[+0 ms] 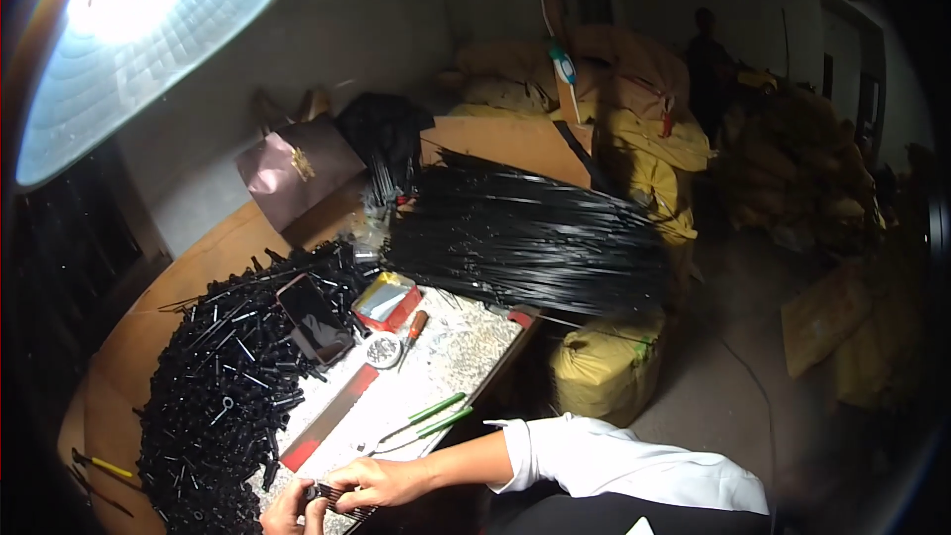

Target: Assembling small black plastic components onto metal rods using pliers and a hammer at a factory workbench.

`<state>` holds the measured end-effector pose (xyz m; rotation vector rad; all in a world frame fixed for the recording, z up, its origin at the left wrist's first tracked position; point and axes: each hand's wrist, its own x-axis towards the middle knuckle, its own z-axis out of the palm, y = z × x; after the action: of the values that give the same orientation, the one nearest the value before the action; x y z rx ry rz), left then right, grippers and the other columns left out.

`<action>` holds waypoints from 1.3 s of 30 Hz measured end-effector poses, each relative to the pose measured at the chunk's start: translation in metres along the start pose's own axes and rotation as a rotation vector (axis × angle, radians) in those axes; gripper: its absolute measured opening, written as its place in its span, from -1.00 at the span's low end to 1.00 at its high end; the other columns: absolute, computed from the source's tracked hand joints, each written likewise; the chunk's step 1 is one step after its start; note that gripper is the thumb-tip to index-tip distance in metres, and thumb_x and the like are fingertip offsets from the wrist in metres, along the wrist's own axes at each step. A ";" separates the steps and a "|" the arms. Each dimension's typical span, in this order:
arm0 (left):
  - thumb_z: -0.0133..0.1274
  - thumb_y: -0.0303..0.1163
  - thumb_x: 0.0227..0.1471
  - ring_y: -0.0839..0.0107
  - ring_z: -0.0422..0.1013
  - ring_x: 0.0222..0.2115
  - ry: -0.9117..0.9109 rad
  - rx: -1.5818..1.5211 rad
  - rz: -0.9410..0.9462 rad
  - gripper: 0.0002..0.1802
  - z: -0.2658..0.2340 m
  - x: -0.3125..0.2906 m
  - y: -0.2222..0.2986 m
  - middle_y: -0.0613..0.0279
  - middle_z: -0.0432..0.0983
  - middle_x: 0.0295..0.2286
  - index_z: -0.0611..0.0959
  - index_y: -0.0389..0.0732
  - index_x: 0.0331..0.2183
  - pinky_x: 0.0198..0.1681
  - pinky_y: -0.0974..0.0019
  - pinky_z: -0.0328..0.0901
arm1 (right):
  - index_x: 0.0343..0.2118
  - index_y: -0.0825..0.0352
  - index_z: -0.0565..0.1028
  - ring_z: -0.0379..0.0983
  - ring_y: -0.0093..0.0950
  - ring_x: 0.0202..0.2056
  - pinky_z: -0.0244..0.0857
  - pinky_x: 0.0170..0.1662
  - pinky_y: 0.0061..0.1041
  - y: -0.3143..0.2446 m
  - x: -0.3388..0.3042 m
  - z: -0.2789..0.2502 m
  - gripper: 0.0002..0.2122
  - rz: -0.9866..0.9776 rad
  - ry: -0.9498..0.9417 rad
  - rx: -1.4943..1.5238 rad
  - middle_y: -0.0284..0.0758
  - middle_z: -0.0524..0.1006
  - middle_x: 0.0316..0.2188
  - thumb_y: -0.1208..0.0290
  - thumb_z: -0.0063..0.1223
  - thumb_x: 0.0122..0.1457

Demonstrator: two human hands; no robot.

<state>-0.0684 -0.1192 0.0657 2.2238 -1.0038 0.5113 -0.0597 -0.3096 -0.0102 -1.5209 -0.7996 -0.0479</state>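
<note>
The left hand (287, 510) and right hand (381, 484) meet at the near edge of the desk (109, 386), with a small black part (314, 492) between them. The left grip is closed in a pinch on that part; the right grip also looks closed on it, thumb and fingertips drawn together, though its underside is hidden. Thin dark strips or rods show just below the right fingers; whether they join the part cannot be told.

The step in hand appears to be close two-handed fingertip work on this one part. The next move seems to call for a steady left pinch and fine control from the right fingertips.

Among the containers, a round white tub (382, 350) holds small, pale metallic bits. Touching or just beyond it, an open red-and-yellow box (387, 303) has something greyish inside, too unclear to name. The paper gift bag (297, 173) at the back shows nothing of its contents, and the yellow sack (604, 369) beside the desk hides its own.

A heap of black tubular parts (213, 386) lies left of the hands, while green-handled pliers (426, 424) rest just beyond the right forearm.
</note>
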 end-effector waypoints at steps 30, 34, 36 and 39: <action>0.16 -0.54 -0.06 0.26 0.48 -0.55 -0.082 0.037 -0.064 -0.85 -0.007 -0.005 0.000 -0.04 0.56 -0.51 0.63 -0.37 -0.36 -0.43 0.29 0.36 | -0.57 0.40 0.33 0.22 -0.56 -0.59 0.13 -0.51 -0.47 0.020 0.005 0.027 -0.69 0.042 0.047 0.044 -0.32 0.30 -0.70 0.27 0.14 0.05; 0.15 -0.60 -0.08 0.28 0.49 -0.53 -0.020 -0.092 0.026 -0.85 -0.017 0.003 0.001 -0.03 0.57 -0.48 0.62 -0.39 -0.35 -0.39 0.33 0.36 | -0.55 0.39 0.36 0.30 -0.48 -0.57 0.18 -0.48 -0.44 0.029 -0.001 0.027 -0.71 -0.035 0.075 -0.022 -0.29 0.37 -0.67 0.27 0.14 0.03; 0.14 -0.60 -0.08 0.27 0.49 -0.51 -0.069 -0.087 0.007 -0.84 -0.018 0.003 -0.001 -0.04 0.56 -0.47 0.62 -0.39 -0.35 -0.37 0.33 0.37 | -0.55 0.40 0.36 0.32 -0.46 -0.57 0.19 -0.47 -0.43 0.031 -0.002 0.027 -0.73 -0.007 0.083 -0.005 -0.29 0.38 -0.67 0.28 0.14 0.03; 0.12 -0.60 -0.05 0.29 0.50 -0.49 -0.067 -0.056 0.015 -0.85 -0.014 -0.001 -0.003 -0.02 0.56 -0.46 0.60 -0.39 -0.33 -0.36 0.35 0.37 | -0.55 0.40 0.37 0.33 -0.45 -0.56 0.19 -0.47 -0.42 0.030 -0.003 0.029 -0.75 0.032 0.096 0.002 -0.26 0.39 -0.66 0.32 0.12 0.03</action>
<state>-0.0679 -0.1079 0.0738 2.1978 -1.0565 0.4125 -0.0599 -0.2825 -0.0418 -1.5178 -0.6982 -0.0956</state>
